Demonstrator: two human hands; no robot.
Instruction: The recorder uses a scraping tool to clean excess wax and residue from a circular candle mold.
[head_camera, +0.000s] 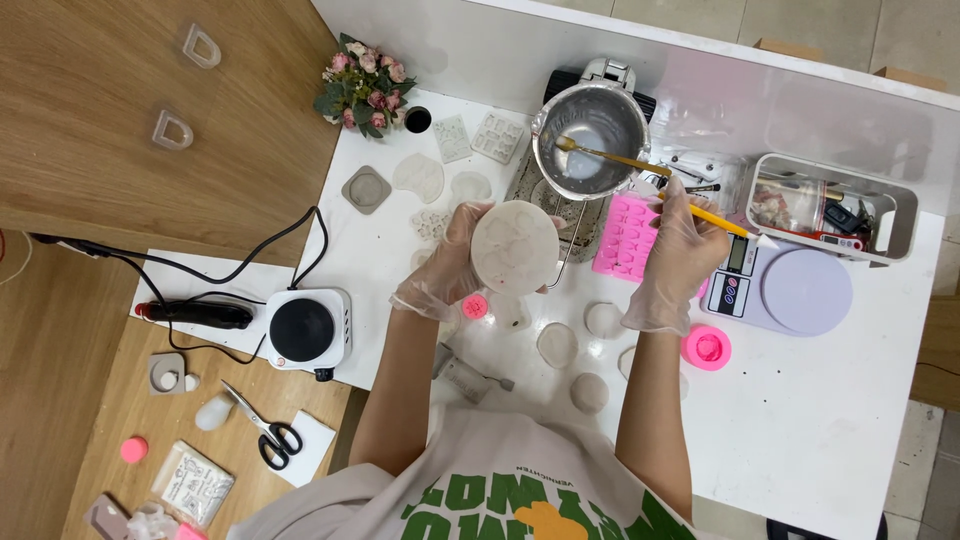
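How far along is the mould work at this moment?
Done: several pale round casts lie loose on the white table. In hand: the left hand holds up a round pale mould, and the right hand holds a yellow stick. Left: the pink mould tray beside the metal pot looks unattended.

Both forearms are bare and extend from the body at 6 o'clock toward 12 o'clock, roughly parallel and apart. Both hands wear thin clear gloves. The left hand (452, 262) is raised, palm facing 3 o'clock, fingers spread and curled in a cupping grip. The right hand (678, 255) sits at 3 o'clock of the left, wrist straight, fingers bunched with thumb and forefinger pinched together in a pen-style grip.
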